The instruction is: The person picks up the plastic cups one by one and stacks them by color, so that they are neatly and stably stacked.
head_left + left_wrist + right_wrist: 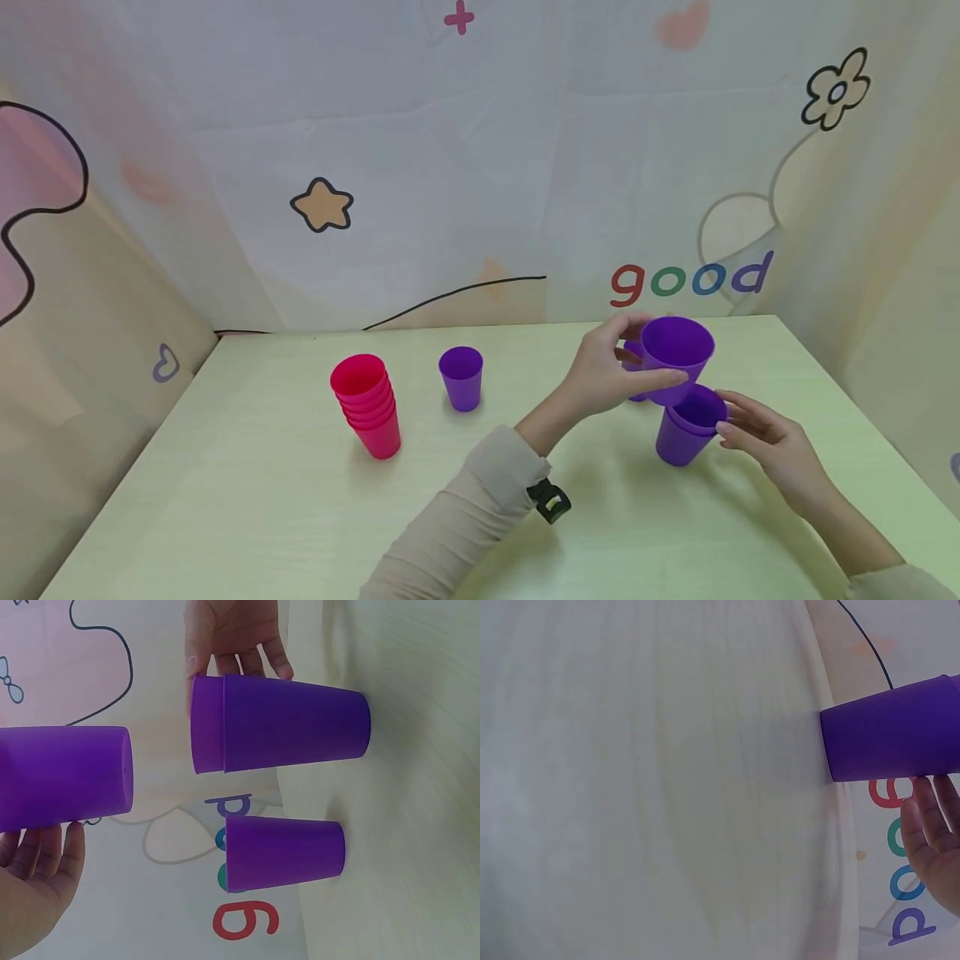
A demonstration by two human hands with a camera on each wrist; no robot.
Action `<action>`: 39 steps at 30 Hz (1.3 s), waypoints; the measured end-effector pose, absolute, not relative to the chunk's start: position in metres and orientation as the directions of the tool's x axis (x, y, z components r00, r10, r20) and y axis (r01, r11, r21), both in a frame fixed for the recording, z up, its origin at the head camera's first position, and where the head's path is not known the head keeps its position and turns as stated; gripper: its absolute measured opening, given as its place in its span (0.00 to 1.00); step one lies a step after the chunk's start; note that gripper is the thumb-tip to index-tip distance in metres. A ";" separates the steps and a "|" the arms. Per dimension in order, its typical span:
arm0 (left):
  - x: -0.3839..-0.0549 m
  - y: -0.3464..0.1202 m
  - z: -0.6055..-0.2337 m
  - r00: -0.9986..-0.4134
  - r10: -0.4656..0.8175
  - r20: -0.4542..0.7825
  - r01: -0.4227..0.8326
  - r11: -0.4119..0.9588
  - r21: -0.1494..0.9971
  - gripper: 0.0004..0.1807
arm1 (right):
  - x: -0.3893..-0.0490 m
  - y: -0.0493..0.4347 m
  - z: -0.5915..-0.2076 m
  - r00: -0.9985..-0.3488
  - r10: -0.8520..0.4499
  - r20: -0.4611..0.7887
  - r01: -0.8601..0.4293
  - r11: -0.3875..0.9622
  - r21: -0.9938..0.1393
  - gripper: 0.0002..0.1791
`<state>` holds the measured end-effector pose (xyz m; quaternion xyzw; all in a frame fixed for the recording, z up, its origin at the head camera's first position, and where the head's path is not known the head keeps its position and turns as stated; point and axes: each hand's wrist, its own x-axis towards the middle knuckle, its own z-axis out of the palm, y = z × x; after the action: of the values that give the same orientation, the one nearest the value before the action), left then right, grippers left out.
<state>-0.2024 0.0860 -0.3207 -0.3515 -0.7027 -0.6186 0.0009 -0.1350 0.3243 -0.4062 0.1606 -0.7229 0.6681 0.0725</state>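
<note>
My left hand point(607, 371) grips a purple cup point(678, 354), thumb on the near side and fingers on the far side. That cup is upright in the air, just above a stack of two purple cups point(681, 446), one nested in the other, on the table. At the right of this stack, my right hand point(783, 458) holds it near the rim between thumb and fingers. Another purple cup point(285, 855) stands behind, mostly hidden by the raised cup in the head view. In the right wrist view, the fingers point(928, 814) lie against the stack's side.
Left of my hands a single purple cup point(462, 382) stands upright on the pale table point(247, 500). Further left is a stack of several red cups point(375, 417). A printed curtain point(420, 192) hangs along the table's back edge and both sides.
</note>
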 end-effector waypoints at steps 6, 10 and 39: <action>-0.202 0.093 -0.324 -0.762 0.499 0.413 0.465 -0.023 0.885 0.29 | -0.135 0.324 -0.405 -0.939 -0.138 0.314 -0.324 0.061 -0.944 0.23; -0.201 0.098 -0.326 -0.764 0.502 0.405 0.460 -0.016 0.888 0.29 | -0.134 0.324 -0.405 -0.942 -0.131 0.308 -0.318 0.060 -0.946 0.23; -0.199 0.119 -0.358 -0.840 0.480 0.251 0.323 0.072 0.944 0.26 | -0.134 0.324 -0.410 -0.946 -0.111 0.305 -0.314 0.065 -0.947 0.26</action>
<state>-0.1989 0.1189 -0.3583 -0.2754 -0.7293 -0.6231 -0.0631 -0.1344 0.3239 -0.4102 0.1463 -0.7257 0.6679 0.0757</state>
